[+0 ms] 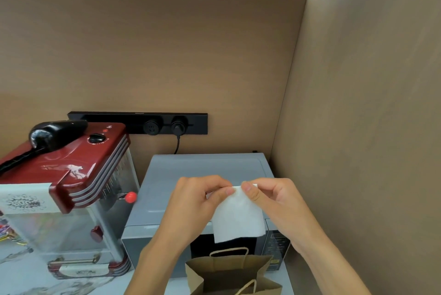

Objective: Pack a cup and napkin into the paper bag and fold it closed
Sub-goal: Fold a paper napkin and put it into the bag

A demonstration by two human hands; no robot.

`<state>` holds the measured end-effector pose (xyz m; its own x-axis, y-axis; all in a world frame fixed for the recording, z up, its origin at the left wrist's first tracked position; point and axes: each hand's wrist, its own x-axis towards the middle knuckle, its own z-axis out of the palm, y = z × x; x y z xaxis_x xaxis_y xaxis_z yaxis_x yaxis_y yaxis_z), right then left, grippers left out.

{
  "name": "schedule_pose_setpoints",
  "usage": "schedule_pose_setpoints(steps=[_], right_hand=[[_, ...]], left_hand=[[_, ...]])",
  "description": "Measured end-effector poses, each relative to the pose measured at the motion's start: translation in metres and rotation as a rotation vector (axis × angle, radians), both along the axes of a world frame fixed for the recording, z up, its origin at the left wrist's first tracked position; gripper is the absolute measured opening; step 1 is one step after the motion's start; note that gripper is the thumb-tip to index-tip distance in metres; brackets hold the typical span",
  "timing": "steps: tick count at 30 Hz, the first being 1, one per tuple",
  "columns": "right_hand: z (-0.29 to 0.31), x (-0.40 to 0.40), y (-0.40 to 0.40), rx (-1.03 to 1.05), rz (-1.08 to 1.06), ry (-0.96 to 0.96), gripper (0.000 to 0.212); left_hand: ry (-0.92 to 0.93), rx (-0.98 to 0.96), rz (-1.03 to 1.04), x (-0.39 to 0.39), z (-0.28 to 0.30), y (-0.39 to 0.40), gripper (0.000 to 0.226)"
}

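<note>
Hanging from 2 pinch grips, the napkin [238,217] was held by its top edge directly above the open mouth of the paper bag [229,273]. The left hand [195,201] closed thumb and forefinger on the napkin's upper left corner; the right hand [274,199] did the same on the upper right corner, and the 2 grips nearly met. The sheet hung folded or doubled, its lower edge clear of the bag and not yet inside.

Judged from this position, the step in hand was lowering the napkin into the bag. It would be done well by keeping the sheet centred over the mouth, bringing the lower edge between the 2 handles [229,250], and releasing only once most of it sat below the rim. The thin paper could catch on a handle or on the rim. Whether a cup was already inside the bag could not be determined; the interior was dark.

The bag stood upright on a pale, marble-patterned counter [23,280]. Directly behind the bag stood a grey microwave [202,175], its dark door facing the bag. Left of the bag stood a red popcorn machine [78,170] with clear panels. Further behind the bag, a black socket strip [143,122] was fixed to a brown partition [143,56], with 1 cable plugged in. A second brown wall [370,103] closed the area to the right of the bag.
</note>
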<state>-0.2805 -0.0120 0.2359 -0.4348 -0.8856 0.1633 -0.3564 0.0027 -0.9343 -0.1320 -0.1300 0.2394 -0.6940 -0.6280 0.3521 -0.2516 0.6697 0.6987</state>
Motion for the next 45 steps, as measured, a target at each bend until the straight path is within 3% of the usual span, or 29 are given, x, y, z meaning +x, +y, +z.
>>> schedule_pose_setpoints(steps=[4, 8, 10, 19, 21, 23, 25, 27, 33, 37, 40, 45], right_hand=[[-0.003, -0.001, -0.007, 0.068, -0.067, 0.223, 0.041], [-0.010, 0.011, -0.012, 0.001, -0.037, 0.028, 0.030], [-0.015, 0.015, -0.013, -0.062, -0.112, -0.085, 0.035], [-0.023, 0.017, -0.017, -0.067, -0.206, 0.014, 0.054], [-0.025, 0.019, -0.017, -0.072, -0.223, 0.058, 0.057], [-0.028, 0.021, -0.017, -0.107, -0.270, 0.059, 0.054], [-0.030, 0.023, -0.019, -0.137, -0.327, 0.044, 0.046], [-0.032, 0.027, -0.022, -0.148, -0.389, 0.058, 0.040], [-0.043, 0.037, -0.029, -0.164, -0.572, 0.067, 0.039], [-0.039, 0.040, -0.032, -0.190, -0.595, -0.071, 0.045], [-0.037, 0.041, -0.034, -0.201, -0.555, -0.169, 0.037], [-0.038, 0.043, -0.034, -0.229, -0.544, -0.150, 0.034]], left_hand=[[0.032, 0.007, -0.022, 0.000, 0.001, 0.000, 0.011], [0.053, 0.025, -0.024, -0.001, 0.003, 0.001, 0.011], [0.074, 0.066, -0.016, 0.001, 0.005, 0.001, 0.013], [0.092, 0.243, -0.010, 0.007, 0.005, -0.002, 0.010], [0.177, 0.350, 0.020, 0.008, 0.003, -0.002, 0.009], [0.333, 0.599, 0.029, 0.007, -0.001, 0.004, 0.015], [0.415, 0.900, -0.030, 0.003, -0.011, 0.014, 0.045], [0.401, 1.023, -0.010, -0.004, -0.018, 0.026, 0.062], [0.498, 0.802, 0.323, -0.035, -0.033, 0.042, 0.023], [0.492, 0.663, 0.370, -0.041, -0.037, 0.042, 0.017], [0.476, 0.581, 0.392, -0.044, -0.040, 0.042, 0.025], [0.471, 0.448, 0.457, -0.045, -0.039, 0.042, 0.021]])
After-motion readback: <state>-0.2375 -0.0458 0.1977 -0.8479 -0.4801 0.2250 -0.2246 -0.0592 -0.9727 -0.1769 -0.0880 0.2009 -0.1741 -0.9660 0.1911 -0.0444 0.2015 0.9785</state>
